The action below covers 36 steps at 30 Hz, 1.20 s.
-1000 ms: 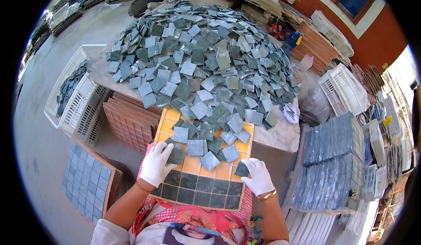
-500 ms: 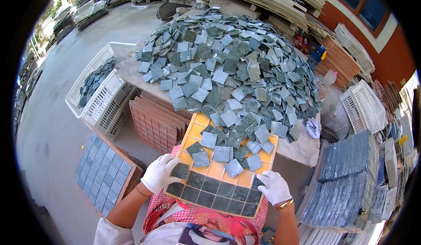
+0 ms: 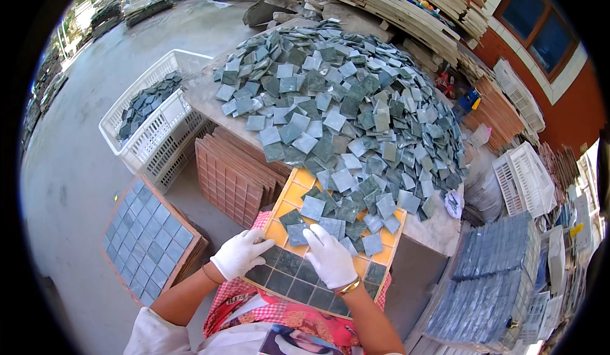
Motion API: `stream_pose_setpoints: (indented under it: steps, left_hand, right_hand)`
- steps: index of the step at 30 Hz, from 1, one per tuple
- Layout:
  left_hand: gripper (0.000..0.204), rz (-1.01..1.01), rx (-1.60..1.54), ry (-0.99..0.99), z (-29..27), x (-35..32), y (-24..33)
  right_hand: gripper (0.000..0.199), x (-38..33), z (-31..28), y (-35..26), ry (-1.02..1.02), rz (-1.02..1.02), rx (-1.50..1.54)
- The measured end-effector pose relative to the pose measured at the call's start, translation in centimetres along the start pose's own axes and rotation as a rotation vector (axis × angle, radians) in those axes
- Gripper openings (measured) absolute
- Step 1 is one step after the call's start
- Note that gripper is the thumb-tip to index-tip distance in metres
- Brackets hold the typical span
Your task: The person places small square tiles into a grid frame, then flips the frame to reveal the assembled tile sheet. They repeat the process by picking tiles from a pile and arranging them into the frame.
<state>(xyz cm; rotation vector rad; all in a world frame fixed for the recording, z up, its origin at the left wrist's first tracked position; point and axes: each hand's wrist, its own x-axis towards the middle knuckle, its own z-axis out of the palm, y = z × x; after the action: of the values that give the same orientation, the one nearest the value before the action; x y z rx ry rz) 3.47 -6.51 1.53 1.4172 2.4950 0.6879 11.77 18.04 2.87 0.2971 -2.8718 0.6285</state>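
Note:
A yellow gridded tray [image 3: 276, 233] rests over my lap, leaning against the table edge. Dark green square tiles [image 3: 289, 263] fill its near rows, and one more sits in the right column. My left hand [image 3: 239, 255], white-gloved, is at the tray's left edge with fingertips and thumb apart beside the corner tile. Also gloved, my right hand [image 3: 332, 258] reaches over the tray's middle. Its fingers are stretched beside a loose grey-green tile [image 3: 297, 235], with nothing visibly gripped; the palm hides some cells. Several loose tiles [image 3: 347, 207] overlap on the far half of the tray.
A large heap of stone tiles [image 3: 343, 107] covers the table [image 3: 216, 104] ahead. White crates [image 3: 155, 129] stand left, the upper one holding tiles. Brown gridded trays [image 3: 229, 177] lean under the table. A filled tray [image 3: 149, 237] tops a stack lower left; wrapped tile stacks [image 3: 476, 285] stand right.
My right hand has moved left from the tray's right edge to its middle. The left hand has shifted slightly off the corner tile, and the whole view has tilted a little.

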Motion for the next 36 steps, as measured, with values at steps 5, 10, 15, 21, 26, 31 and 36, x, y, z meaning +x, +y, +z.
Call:
stream_pose_setpoints:
  steps: [5,10,15,21,26,31,36]
  left_hand:
    - [0.046,-0.008,0.053,-0.070,-1.3,-0.3,0.9]
    - [0.048,-0.097,-0.036,0.155,-0.8,1.4,0.2]
    - [0.058,-0.317,0.066,0.145,0.0,6.8,2.4]
    - [0.053,-0.070,-0.132,0.096,0.1,6.7,-1.6]
    - [0.059,0.067,-0.251,-0.036,-1.0,5.1,-3.7]
    - [0.053,0.077,-0.160,-0.078,-0.7,4.8,-3.4]
    - [0.047,0.078,-0.070,-0.108,-0.7,5.3,-2.7]
  right_hand:
    - [0.057,3.4,1.1,0.2,-0.198,-0.088,-0.148]
    - [0.031,3.0,0.3,1.6,0.109,-0.070,-0.090]
    - [0.025,1.8,-0.3,2.8,0.210,0.368,0.298]
    - [0.023,1.6,-0.3,2.1,0.090,0.313,0.289]
    - [0.021,2.6,2.0,1.3,-0.033,0.248,0.132]
    - [0.025,2.6,3.1,-0.6,-0.159,0.313,-0.010]
    - [0.032,1.5,2.2,-1.6,-0.140,0.275,0.115]
